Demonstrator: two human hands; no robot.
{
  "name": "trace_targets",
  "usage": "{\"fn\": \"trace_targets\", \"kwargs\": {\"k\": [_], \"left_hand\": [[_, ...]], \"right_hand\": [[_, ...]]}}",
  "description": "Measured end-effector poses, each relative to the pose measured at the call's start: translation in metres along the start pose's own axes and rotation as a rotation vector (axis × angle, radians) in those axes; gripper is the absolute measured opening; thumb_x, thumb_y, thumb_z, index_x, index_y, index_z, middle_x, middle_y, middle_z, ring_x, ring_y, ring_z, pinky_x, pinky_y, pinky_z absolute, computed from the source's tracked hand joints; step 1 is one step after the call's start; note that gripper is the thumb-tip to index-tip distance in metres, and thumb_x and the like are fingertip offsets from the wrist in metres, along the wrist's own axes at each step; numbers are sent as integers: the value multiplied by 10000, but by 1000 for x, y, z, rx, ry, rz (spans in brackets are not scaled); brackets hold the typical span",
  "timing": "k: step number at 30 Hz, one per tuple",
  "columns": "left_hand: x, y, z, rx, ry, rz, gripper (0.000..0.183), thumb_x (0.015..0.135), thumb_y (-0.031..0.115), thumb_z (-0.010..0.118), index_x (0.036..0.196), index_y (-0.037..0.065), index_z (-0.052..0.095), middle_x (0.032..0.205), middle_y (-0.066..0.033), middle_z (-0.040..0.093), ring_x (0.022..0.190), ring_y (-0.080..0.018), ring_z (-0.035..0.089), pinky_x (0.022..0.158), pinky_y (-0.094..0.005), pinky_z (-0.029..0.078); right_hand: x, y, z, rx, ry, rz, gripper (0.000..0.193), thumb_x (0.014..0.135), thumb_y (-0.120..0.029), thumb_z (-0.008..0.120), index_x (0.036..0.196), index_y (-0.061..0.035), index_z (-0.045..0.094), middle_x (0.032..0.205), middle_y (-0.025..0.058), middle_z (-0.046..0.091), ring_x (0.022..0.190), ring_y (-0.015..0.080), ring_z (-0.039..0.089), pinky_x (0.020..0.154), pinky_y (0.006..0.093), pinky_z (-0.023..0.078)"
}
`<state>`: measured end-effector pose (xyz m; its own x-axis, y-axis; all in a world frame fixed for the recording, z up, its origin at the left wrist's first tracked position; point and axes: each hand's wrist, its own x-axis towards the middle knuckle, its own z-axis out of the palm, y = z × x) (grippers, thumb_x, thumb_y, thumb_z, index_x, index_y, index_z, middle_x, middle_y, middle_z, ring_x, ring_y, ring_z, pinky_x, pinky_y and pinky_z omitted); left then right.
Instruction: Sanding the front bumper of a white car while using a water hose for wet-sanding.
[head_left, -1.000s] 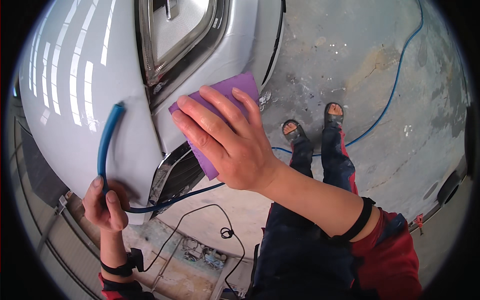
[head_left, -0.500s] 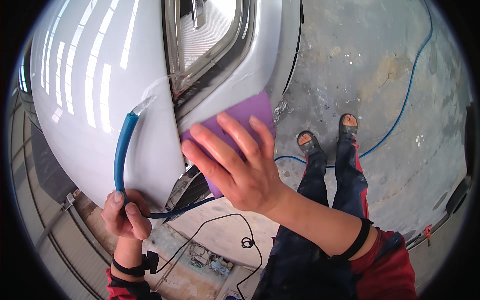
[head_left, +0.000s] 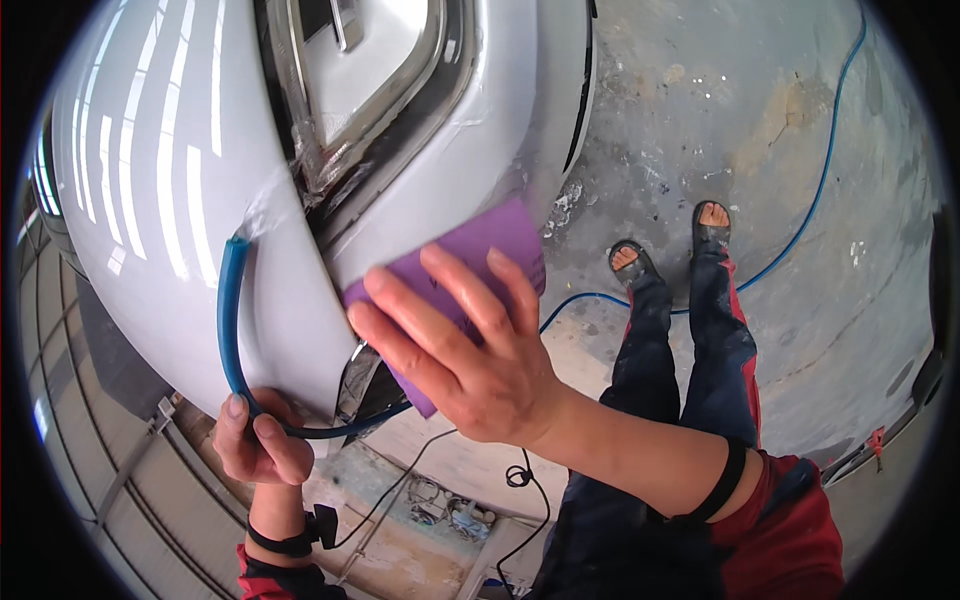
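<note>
My right hand [head_left: 465, 345] lies flat with spread fingers on a purple abrasive sheet [head_left: 490, 245], pressing it against the white car body panel [head_left: 470, 170] below the headlight [head_left: 370, 70]. My left hand [head_left: 258, 440] grips a blue hose [head_left: 228, 320] that curves up along the white panel, its tip near a wet streak on the paint. Water runs down the panel beside the headlight's edge.
A thin blue hose [head_left: 800, 220] trails over the stained concrete floor [head_left: 700, 120]. My feet in sandals [head_left: 670, 250] stand close to the car's edge. A black cable [head_left: 520, 475] loops on the floor below. A metal floor track [head_left: 120, 470] lies at lower left.
My right hand and the purple sheet have slid down and to the right along the panel. The left hand with the hose shifted slightly right and lower in view.
</note>
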<state>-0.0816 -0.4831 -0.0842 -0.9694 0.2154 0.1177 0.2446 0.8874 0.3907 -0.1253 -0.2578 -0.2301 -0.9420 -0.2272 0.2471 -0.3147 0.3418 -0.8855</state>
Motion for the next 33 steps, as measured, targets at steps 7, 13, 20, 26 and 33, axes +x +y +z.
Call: {"fn": "trace_targets", "kwargs": {"k": [7,13,20,26,33], "left_hand": [[-7,8,-4,91,25,-6,474,1110,158,436,1559,11,398,709,-115,576,539,-150,457,534,-289,399],[-7,15,-2,102,101,-101,465,1106,173,448,1518,-38,405,699,-95,554,554,-149,445,566,-293,387],[0,15,-1,63,10,-24,436,1103,123,441,1536,73,419,685,-120,580,512,-152,466,497,-271,397],[-13,9,-7,5,77,-27,430,1064,59,485,1493,30,471,663,-118,564,494,-151,504,466,-281,412],[-8,7,-6,6,74,-14,404,1043,42,511,1446,28,545,635,-79,578,494,-154,530,485,-269,435]], "right_hand": [[26,23,11,170,208,-80,342,966,-262,656,1267,-156,778,1397,-22,608,1374,239,525,1181,563,349],[53,22,3,350,298,-41,211,940,-213,669,1015,-62,796,1205,27,650,1262,250,558,1109,547,381],[58,16,1,275,268,-40,163,864,-191,692,934,-65,768,1121,27,654,1170,251,590,1071,555,370],[64,28,-12,136,190,-93,167,883,-216,689,980,-102,762,1107,7,663,1092,222,618,1031,518,370],[70,26,-19,73,120,-178,172,869,-180,701,1011,-97,754,1120,-11,690,1104,225,639,1052,507,379]]}}
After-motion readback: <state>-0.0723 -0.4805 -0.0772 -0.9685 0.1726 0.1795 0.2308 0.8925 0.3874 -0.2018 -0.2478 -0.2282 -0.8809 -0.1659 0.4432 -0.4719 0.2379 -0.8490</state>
